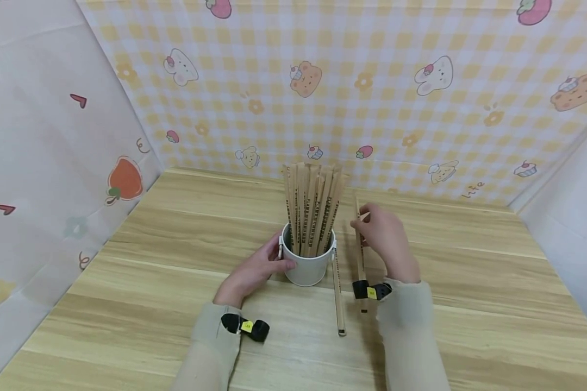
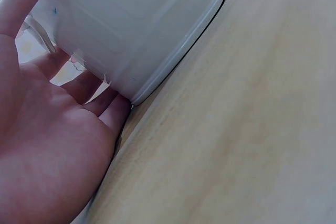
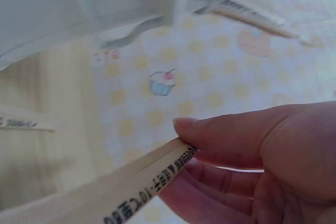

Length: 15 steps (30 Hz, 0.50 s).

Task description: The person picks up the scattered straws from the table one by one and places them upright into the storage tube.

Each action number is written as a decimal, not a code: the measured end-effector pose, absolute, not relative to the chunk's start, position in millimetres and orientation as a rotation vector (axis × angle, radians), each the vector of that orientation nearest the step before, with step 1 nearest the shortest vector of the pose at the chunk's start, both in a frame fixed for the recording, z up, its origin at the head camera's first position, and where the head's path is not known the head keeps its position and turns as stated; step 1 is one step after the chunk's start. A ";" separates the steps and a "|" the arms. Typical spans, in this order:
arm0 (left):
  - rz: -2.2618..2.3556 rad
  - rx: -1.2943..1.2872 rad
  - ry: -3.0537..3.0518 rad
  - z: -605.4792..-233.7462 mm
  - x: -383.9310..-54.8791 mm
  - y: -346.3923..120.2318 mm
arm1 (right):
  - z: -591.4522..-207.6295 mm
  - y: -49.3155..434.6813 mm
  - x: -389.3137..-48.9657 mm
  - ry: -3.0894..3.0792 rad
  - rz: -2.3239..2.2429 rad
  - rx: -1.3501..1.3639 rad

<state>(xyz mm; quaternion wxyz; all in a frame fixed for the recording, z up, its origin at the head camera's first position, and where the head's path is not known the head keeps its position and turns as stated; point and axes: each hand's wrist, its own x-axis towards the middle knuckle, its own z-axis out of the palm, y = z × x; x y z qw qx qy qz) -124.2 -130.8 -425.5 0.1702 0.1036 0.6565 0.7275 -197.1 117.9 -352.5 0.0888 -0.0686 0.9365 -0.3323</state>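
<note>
My left hand (image 1: 256,269) holds a small white bucket (image 1: 307,270) from its left side, thumb across the front. In the left wrist view, the fingers reach behind the bucket near its base. Upright in the bucket stands a bunch of paper-wrapped straws (image 1: 314,209) with black print. To the right of it, my right hand (image 1: 386,233) pinches one wrapped straw (image 3: 139,182) between thumb and fingers. The straw slants across the right wrist view toward the lower left. Another wrapped straw (image 1: 339,298) lies on the table between the bucket and the right hand.
The wood-grain table (image 1: 142,288) runs back to a yellow checked cloth (image 1: 372,108) with cartoon prints. White cloth walls (image 1: 34,136) close in the sides. A white handle (image 3: 136,32) hangs at the bucket's side.
</note>
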 end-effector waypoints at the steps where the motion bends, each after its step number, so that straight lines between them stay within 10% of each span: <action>1: 2.064 0.291 1.868 -425.2 -124.0 -130.8 | -349.7 118.1 -195.9 2.805 -0.997 -0.221; 15: 2.058 0.299 1.883 -425.7 -125.0 -130.9 | -313.2 113.7 -175.7 3.040 -1.184 -0.339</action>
